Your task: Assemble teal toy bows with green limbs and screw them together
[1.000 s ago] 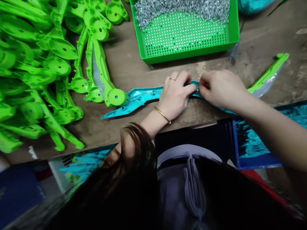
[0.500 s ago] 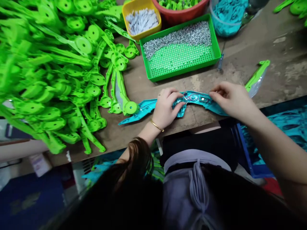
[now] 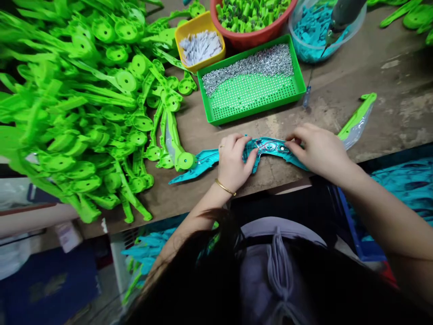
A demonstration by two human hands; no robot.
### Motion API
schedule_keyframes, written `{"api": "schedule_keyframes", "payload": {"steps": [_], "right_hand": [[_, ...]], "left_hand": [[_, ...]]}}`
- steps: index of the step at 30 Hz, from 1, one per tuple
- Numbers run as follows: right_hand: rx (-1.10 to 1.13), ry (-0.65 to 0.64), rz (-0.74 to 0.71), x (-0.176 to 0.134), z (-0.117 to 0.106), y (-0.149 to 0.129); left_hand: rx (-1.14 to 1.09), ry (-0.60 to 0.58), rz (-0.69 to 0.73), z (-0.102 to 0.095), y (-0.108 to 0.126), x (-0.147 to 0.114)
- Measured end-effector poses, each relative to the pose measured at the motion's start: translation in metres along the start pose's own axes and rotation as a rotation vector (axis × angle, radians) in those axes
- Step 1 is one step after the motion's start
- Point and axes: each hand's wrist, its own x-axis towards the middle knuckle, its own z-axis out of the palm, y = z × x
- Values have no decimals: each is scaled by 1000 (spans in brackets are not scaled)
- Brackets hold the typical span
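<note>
A curved turquoise plastic shell (image 3: 270,145), wired inside, lies on the wooden table with its hollow face up. My left hand (image 3: 233,160) grips it left of its middle, thumb and fingers closed on its edges. My right hand (image 3: 316,146) pinches at the shell's right arm; its fingertips hide whatever lies between them. At the shell's left end, a lime-green arm piece with a round end (image 3: 186,161) overlaps or touches it. A lime-green and grey blade-shaped piece (image 3: 356,121) lies beyond my right hand.
Lime-green parts (image 3: 84,113) are heaped on the left. A green tray (image 3: 250,101) of screws, a yellow bin (image 3: 181,36), a red bowl (image 3: 233,36) and a clear tub (image 3: 360,18) stand at the back. A screwdriver (image 3: 306,97) lies by the tray; a powered driver (image 3: 345,18) hangs over the tub.
The camera view has shifted, so the table items sit lower in the picture. My right hand has slid slightly left along the shell, while my left hand keeps its grip.
</note>
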Motion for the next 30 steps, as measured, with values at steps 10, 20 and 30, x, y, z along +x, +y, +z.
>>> {"api": "schedule_keyframes", "payload": {"steps": [10,20,30], "right_hand": [[-237,-16,11,-4,5,-15],[-252,-48,-4,-1,5,-23],[-217,-130,-297,28,10,-41]], "left_hand": [[58,66,11,9,5,-8],[-72,125,-82,9,5,-7],[91,124,69,6,6,-17]]}}
